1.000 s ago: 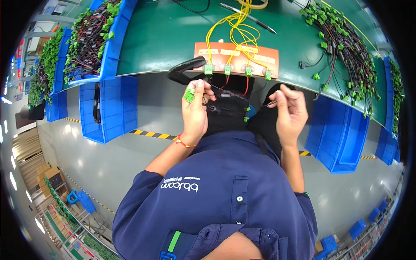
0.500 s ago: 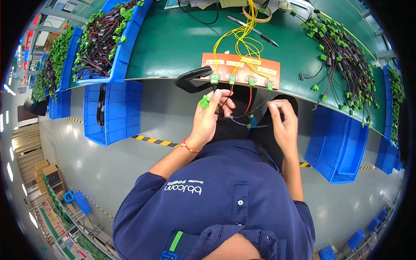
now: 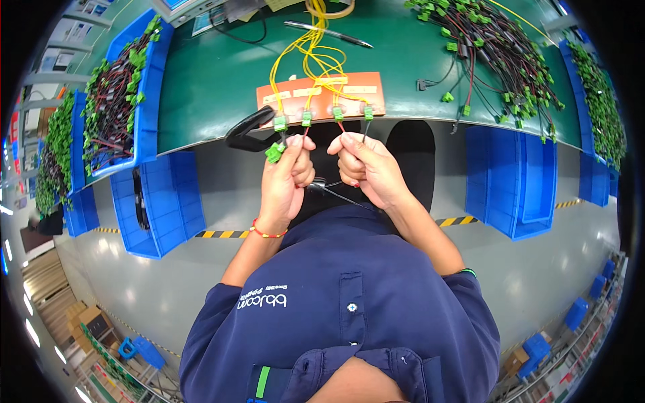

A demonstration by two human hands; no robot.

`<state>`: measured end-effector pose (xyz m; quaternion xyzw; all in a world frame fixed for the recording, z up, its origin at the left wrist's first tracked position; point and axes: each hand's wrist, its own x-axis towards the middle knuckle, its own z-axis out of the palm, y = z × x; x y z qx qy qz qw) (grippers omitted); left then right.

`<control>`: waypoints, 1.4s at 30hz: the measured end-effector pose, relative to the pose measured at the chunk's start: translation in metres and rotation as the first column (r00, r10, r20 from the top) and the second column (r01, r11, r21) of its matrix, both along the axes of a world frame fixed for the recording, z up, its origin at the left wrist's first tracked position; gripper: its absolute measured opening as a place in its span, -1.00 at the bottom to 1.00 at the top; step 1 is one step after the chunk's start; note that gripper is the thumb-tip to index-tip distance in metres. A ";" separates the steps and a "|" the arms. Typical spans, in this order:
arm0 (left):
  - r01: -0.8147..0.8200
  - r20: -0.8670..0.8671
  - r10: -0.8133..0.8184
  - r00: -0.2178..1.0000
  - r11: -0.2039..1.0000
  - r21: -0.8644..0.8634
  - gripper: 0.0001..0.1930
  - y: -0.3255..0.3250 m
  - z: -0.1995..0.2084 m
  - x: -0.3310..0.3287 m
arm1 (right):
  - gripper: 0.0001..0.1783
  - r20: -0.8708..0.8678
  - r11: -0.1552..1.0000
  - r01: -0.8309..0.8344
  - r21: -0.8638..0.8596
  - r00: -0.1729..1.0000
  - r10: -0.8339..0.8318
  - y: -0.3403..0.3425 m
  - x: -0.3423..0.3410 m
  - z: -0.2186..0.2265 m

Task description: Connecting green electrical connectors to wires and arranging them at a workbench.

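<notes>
My left hand point(image 3: 287, 176) is closed on a black and a red wire just below two green plugs point(image 3: 280, 123) at the left of an orange board point(image 3: 319, 97). A loose green connector point(image 3: 274, 152) sticks out beside its thumb. My right hand point(image 3: 368, 168) pinches a red wire and a black wire under the two right-hand green plugs point(image 3: 338, 113). All these plugs sit along the board's near edge. From its far side run yellow wires point(image 3: 314, 50). Below the hands, a dark cable point(image 3: 336, 191) hangs in front of my lap.
A black clamp handle point(image 3: 247, 131) juts from the green table point(image 3: 208, 87) left of the board. A pen point(image 3: 329, 33) lies behind it. Wire harnesses are heaped at right point(image 3: 500, 64) and in a blue bin point(image 3: 149, 101) at left. Blue bins point(image 3: 514, 178) hang below the edge.
My right hand has come up and inward and now pinches the right-hand wires. My left fingers have closed near the left plugs. The whole view has shifted.
</notes>
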<state>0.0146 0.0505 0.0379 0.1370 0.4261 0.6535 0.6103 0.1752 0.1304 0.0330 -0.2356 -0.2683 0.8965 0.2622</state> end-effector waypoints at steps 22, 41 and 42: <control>0.113 -0.263 -0.107 0.959 0.994 0.007 -0.72 -0.011 0.017 0.015 | -0.67 0.218 0.126 -0.274 0.953 0.337 -0.916 0.209 0.144 0.031; 0.129 -0.245 -0.139 0.960 0.990 -0.056 -0.70 -0.015 0.013 0.009 | -0.67 0.232 0.119 -0.342 0.932 0.313 -0.921 0.193 0.129 0.077; 0.145 -0.250 -0.151 0.956 0.988 -0.045 -0.68 -0.014 0.013 0.010 | -0.55 0.123 -0.051 -0.524 0.850 0.291 -0.949 0.198 0.133 0.066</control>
